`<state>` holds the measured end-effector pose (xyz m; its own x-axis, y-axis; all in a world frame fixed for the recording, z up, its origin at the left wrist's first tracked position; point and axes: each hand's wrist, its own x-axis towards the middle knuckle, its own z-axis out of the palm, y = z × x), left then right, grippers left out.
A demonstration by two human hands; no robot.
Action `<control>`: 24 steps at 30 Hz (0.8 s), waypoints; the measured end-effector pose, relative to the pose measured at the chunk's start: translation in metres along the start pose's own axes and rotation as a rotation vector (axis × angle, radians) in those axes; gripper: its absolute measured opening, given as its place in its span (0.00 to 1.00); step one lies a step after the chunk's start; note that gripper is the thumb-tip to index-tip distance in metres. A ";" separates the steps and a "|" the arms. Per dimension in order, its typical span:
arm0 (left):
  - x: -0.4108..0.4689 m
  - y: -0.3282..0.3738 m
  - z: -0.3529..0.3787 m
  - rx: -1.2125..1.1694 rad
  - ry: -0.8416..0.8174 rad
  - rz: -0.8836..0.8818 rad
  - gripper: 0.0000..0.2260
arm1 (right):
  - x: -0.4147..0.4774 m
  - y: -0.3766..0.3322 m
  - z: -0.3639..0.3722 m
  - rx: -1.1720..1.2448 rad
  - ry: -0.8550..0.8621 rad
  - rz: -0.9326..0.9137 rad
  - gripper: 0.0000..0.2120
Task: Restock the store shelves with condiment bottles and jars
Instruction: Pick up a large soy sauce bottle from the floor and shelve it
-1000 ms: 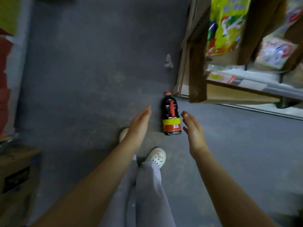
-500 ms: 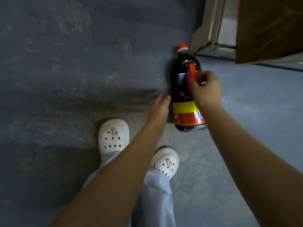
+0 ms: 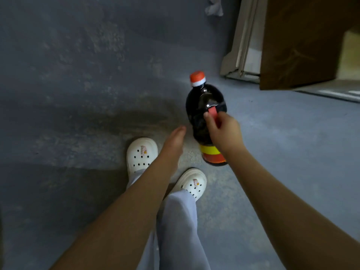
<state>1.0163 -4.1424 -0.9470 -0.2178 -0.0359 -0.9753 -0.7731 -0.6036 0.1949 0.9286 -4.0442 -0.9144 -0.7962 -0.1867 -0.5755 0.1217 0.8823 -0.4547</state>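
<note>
A grey-blue floor (image 3: 74,78) fills the left of the frame. Below centre stand two white clogs (image 3: 141,154), with pale trouser legs above them. The left hand (image 3: 174,141) is released, its fingers straight and holding nothing, just left of the dark bottle (image 3: 201,102). The bottle, with a red cap and a yellow-and-red label, sits right of centre. The right hand (image 3: 224,131) is grasping the bottle's red handle (image 3: 213,112). A brown panel (image 3: 300,41) and the pale shelf base (image 3: 243,45) fill the upper right.
</note>
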 end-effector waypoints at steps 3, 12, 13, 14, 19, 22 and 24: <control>-0.058 0.019 -0.009 -0.035 -0.021 0.003 0.21 | -0.046 -0.054 -0.047 0.028 -0.020 -0.120 0.20; -0.375 0.147 -0.004 -0.477 -0.263 0.362 0.14 | -0.244 -0.285 -0.291 0.688 -0.099 -0.283 0.13; -0.416 0.161 -0.004 -0.488 -0.295 0.399 0.14 | -0.271 -0.308 -0.322 0.724 -0.089 -0.336 0.16; -0.456 0.175 -0.003 -0.481 -0.332 0.443 0.14 | -0.300 -0.331 -0.354 0.758 -0.070 -0.385 0.18; -0.634 0.220 0.009 -0.318 -0.548 0.675 0.20 | -0.410 -0.419 -0.469 1.059 0.058 -0.461 0.11; -0.708 0.239 0.004 -0.185 -0.741 0.745 0.20 | -0.455 -0.446 -0.510 1.223 0.112 -0.447 0.11; -0.740 0.252 -0.002 -0.004 -0.874 0.800 0.15 | -0.477 -0.454 -0.528 1.316 0.110 -0.471 0.14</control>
<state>0.9836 -4.2700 -0.1767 -0.9731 0.1513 -0.1739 -0.2304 -0.6598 0.7153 0.9404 -4.1274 -0.0745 -0.9515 -0.2597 -0.1649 0.2440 -0.3105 -0.9187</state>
